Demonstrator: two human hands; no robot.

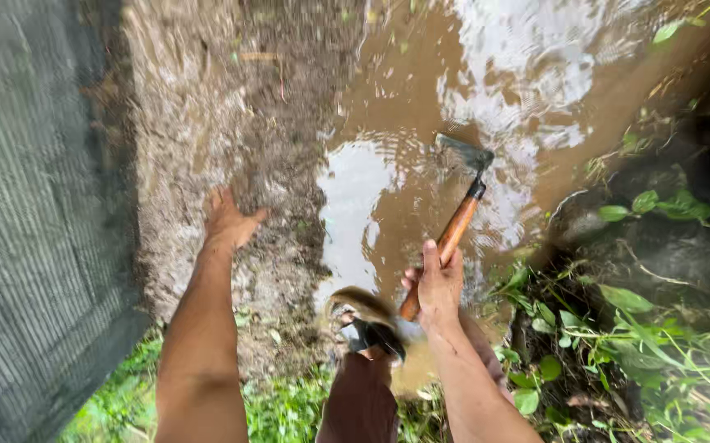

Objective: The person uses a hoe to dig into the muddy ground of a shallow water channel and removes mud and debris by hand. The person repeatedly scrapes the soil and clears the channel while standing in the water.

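Two hands work apart. The left hand (228, 220) lies open and flat on the wet mud bank (207, 123), seemingly for support. The right hand (437, 283) is clamped on the wooden handle of a small hoe (462, 217), its blade over the brown water (421, 98), right of the bank.

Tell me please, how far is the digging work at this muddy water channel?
Done: wet scraped soil lies on the brown mud bank. In hand: the right hand grips the wooden-handled metal hoe over the brown muddy water; the left hand presses the bank. Left: water fills the channel.
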